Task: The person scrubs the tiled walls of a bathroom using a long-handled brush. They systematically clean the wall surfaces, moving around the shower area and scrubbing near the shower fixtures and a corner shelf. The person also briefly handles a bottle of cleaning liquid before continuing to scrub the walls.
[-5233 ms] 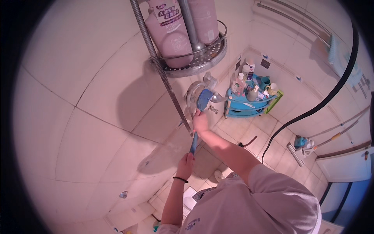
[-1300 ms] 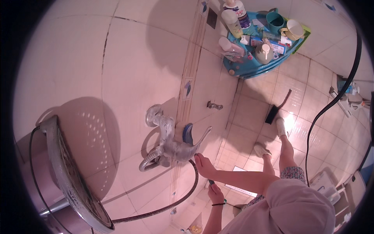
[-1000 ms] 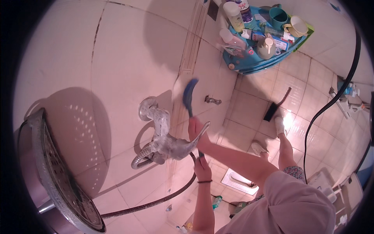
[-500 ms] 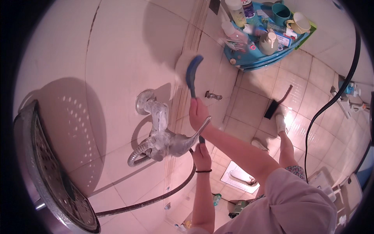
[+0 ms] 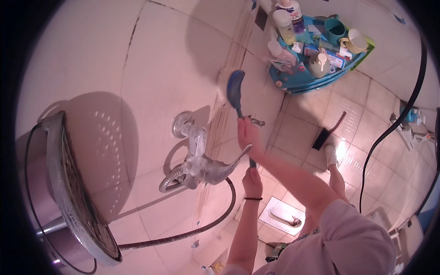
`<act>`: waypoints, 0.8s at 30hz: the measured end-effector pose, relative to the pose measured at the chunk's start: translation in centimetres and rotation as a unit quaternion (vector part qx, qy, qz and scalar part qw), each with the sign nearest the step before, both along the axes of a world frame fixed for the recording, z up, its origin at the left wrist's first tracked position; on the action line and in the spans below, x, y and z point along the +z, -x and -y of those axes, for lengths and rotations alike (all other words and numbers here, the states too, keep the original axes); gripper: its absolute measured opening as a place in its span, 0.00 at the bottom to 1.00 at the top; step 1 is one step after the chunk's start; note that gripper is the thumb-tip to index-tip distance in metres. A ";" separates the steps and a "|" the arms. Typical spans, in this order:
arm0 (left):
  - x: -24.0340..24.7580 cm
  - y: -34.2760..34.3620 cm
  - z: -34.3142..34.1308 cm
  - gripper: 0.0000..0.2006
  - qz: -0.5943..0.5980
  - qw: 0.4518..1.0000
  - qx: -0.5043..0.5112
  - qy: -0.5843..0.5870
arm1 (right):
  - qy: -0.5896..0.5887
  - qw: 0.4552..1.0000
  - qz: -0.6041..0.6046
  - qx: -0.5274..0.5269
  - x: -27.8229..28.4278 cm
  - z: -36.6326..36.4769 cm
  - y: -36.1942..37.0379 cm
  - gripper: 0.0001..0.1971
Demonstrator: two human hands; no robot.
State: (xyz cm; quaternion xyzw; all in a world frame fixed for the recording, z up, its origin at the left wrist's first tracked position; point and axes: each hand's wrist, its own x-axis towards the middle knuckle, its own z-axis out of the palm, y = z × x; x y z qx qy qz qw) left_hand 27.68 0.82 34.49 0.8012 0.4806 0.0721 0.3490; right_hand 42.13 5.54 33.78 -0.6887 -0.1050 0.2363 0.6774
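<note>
Right hand (image 5: 248, 134) was clenched round the mid handle of a blue long-handled scrub brush (image 5: 235, 89); left hand (image 5: 252, 176) gripped the handle's lower end. Brush head sat pressed to the tiled wall (image 5: 151, 68), above the chrome shower mixer tap (image 5: 201, 165). Blue corner caddy (image 5: 293, 82) on the wall held a white bottle (image 5: 284, 25), a pump bottle (image 5: 319, 63), a teal cup (image 5: 335, 30), a beige mug (image 5: 354, 42) and small tubes. Perforated metal shelf (image 5: 73, 192) at left, black hose (image 5: 183, 233) below.
</note>
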 end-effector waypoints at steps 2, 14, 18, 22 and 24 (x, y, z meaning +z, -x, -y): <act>-0.7 -1.6 1.4 0.20 -0.001 1.000 -0.007 0.021 | -0.069 0.991 -0.110 0.035 -0.7 0.9 -1.7 0.14; -11.6 -14.2 7.0 0.19 0.567 0.596 0.192 0.535 | 0.042 0.942 0.192 0.271 5.4 5.6 -8.4 0.11; -10.0 -19.5 1.1 0.16 0.658 0.444 0.045 0.606 | -0.049 0.907 0.326 0.264 8.2 1.9 -11.8 0.10; -13.9 -18.0 2.8 0.14 0.649 0.510 0.110 0.555 | -0.045 0.920 0.262 0.289 1.9 1.9 -9.8 0.10; -16.7 -14.6 7.6 0.13 0.607 0.573 0.190 0.516 | 0.000 0.934 0.232 0.273 -1.7 2.9 -8.3 0.10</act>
